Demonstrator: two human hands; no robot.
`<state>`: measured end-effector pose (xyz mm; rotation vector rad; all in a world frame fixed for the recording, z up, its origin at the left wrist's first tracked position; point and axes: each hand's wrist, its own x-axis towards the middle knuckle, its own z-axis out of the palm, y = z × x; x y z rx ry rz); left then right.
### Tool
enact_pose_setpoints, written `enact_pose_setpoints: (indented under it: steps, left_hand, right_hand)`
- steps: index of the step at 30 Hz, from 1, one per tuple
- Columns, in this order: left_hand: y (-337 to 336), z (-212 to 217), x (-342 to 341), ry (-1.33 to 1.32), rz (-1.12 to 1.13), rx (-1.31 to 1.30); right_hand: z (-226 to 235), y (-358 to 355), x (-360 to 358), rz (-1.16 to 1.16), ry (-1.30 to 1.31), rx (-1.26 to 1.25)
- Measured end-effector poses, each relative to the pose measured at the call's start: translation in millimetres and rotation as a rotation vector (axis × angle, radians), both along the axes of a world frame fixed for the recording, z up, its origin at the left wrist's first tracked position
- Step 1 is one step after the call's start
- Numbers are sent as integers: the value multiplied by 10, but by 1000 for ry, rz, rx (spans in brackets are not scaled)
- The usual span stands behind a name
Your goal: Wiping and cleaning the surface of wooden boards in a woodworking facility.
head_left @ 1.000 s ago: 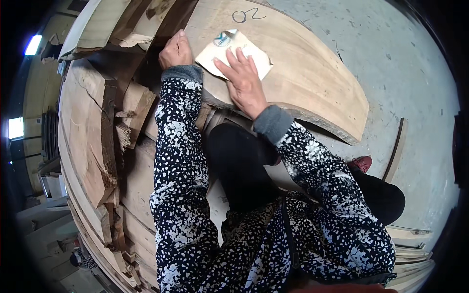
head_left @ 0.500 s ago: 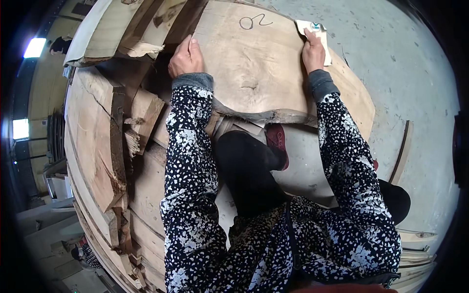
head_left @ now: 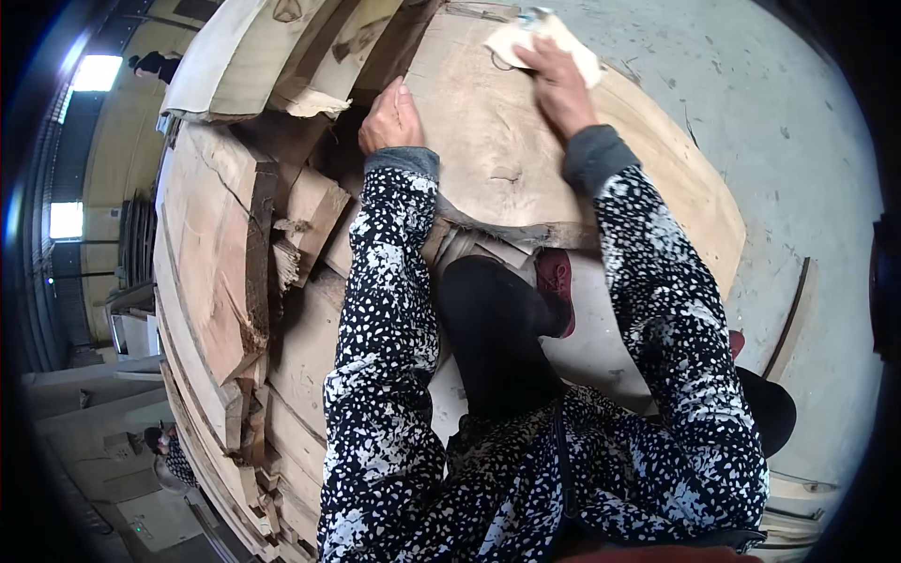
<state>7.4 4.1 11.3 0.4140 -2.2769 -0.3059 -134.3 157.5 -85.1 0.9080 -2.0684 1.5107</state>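
"sheet (head_left: 574, 47) first: where is it?"

"on the far part of the broad wood slab (head_left: 507, 159), pale and slightly blurred, under my right grip (head_left: 561, 86). a dark drawn loop (head_left: 502, 62) peeks out beside it."

"are you pinching it?"

"i can't tell; my fingers lie over its near side, and the blur hides whether they close on it."

"and your left grip (head_left: 392, 120)?"

"curled at the slab's left edge, thumb side up. the fingertips are hidden, so i can't say if they clasp the wood."

"what's around you?"

"rough boards (head_left: 211, 235) piled on my left, one red shoe (head_left: 556, 293) just below the slab's near edge, and a narrow wood strip (head_left: 791, 319) on the grey floor (head_left: 798, 169) to my right."
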Motion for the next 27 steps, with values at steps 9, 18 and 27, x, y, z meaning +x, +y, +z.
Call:
enact_pose_setpoints:
  steps: [9,18,27]
  left_hand:
    - [53,84,16,-27,46,-15]
    - [69,-29,-23,5,62,7]
    - [95,19,42,-32,91,58]
  right_hand:
    - [-1921,2632,87,-698,-734,338]
    - [-120,340,599,-88,-90,-26]
    - [-8,540,1432,153,52,192]
